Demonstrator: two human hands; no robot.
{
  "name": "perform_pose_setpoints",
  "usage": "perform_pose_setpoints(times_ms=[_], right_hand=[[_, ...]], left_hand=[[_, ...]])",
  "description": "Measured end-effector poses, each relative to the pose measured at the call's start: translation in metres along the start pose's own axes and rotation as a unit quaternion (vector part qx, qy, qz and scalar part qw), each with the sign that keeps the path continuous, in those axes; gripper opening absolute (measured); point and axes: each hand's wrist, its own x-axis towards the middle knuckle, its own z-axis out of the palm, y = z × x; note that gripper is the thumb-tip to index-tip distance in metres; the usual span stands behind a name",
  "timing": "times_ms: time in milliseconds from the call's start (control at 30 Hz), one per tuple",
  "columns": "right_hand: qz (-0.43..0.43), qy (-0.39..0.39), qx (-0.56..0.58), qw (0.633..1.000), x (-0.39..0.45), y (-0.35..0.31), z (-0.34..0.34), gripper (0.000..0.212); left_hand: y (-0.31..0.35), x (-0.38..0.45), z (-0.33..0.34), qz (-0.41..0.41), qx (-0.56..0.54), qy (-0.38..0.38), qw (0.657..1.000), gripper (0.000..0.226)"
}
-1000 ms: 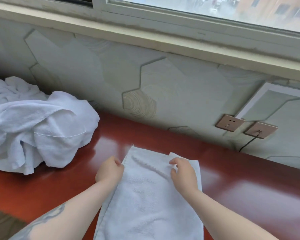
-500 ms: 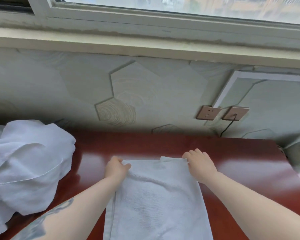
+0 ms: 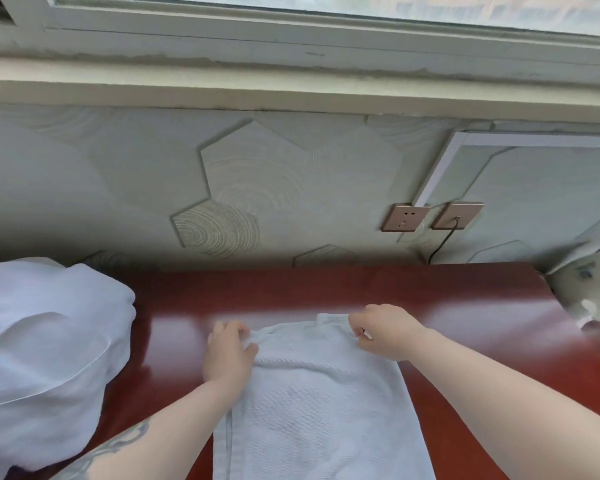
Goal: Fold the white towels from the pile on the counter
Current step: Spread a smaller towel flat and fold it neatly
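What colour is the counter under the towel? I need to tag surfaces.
Glossy reddish-brown, seen in the head view: the counter under the white towel.

Daylight comes through a window (image 3: 326, 15) with a pale, worn frame running along the top. Below it, a grey-green wall (image 3: 118, 188) of hexagon panels carries two bronze sockets (image 3: 405, 217), one with a black cable (image 3: 442, 243) plugged in. A glossy red-brown tabletop (image 3: 447, 306) meets the wall.
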Motion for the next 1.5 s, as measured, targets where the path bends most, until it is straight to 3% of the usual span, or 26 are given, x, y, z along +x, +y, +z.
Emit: perform_pose_setpoints(times_ms=[333, 467, 700, 833, 1033, 1167, 1233, 1300, 1367, 1433, 1500], right_hand=[[0.11, 0.023, -0.09, 0.99, 0.005, 0.013, 0.017, 0.026], [0.124, 0.025, -0.078, 0.989, 0.01, 0.01, 0.018, 0.027], [0.229, 0.003, 0.0, 0.973, 0.009, 0.004, 0.008, 0.033], [0.224, -0.016, -0.031, 0.974, 0.01, 0.001, 0.009, 0.034], [0.229, 0.009, 0.003, 0.973, 0.007, 0.002, 0.013, 0.031], [0.147, 0.025, -0.045, 0.988, 0.003, 0.007, 0.01, 0.027], [0.1, 0.017, -0.084, 0.991, 0.001, 0.012, 0.009, 0.014], [0.084, 0.006, -0.094, 0.992, -0.002, 0.015, 0.008, 0.025], [0.082, -0.002, -0.103, 0.991, -0.004, 0.02, 0.008, 0.023], [0.092, -0.01, -0.106, 0.99, -0.005, 0.022, 0.004, 0.008], [0.104, -0.024, -0.109, 0.988, -0.005, 0.022, 0.0, 0.01]], left_hand=[[-0.006, 0.01, -0.004, 0.015, 0.02, -0.026, 0.999, 0.03], [-0.007, 0.011, -0.01, 0.022, 0.014, -0.062, 0.998, 0.02], [-0.01, 0.019, -0.023, 0.007, 0.042, -0.06, 0.997, 0.019], [-0.004, 0.02, -0.02, 0.035, 0.058, -0.092, 0.993, 0.01], [-0.005, 0.021, -0.016, 0.009, 0.029, -0.039, 0.999, 0.014], [-0.001, 0.023, -0.013, -0.005, 0.025, -0.058, 0.998, 0.017], [-0.001, 0.023, -0.013, -0.015, 0.02, -0.078, 0.997, 0.02], [-0.002, 0.025, -0.013, 0.0, 0.05, -0.101, 0.994, 0.017], [-0.001, 0.027, -0.015, 0.012, 0.082, -0.113, 0.99, 0.015], [0.0, 0.03, -0.019, 0.014, 0.077, -0.105, 0.991, 0.016], [0.003, 0.032, -0.023, 0.014, 0.069, -0.092, 0.993, 0.013]])
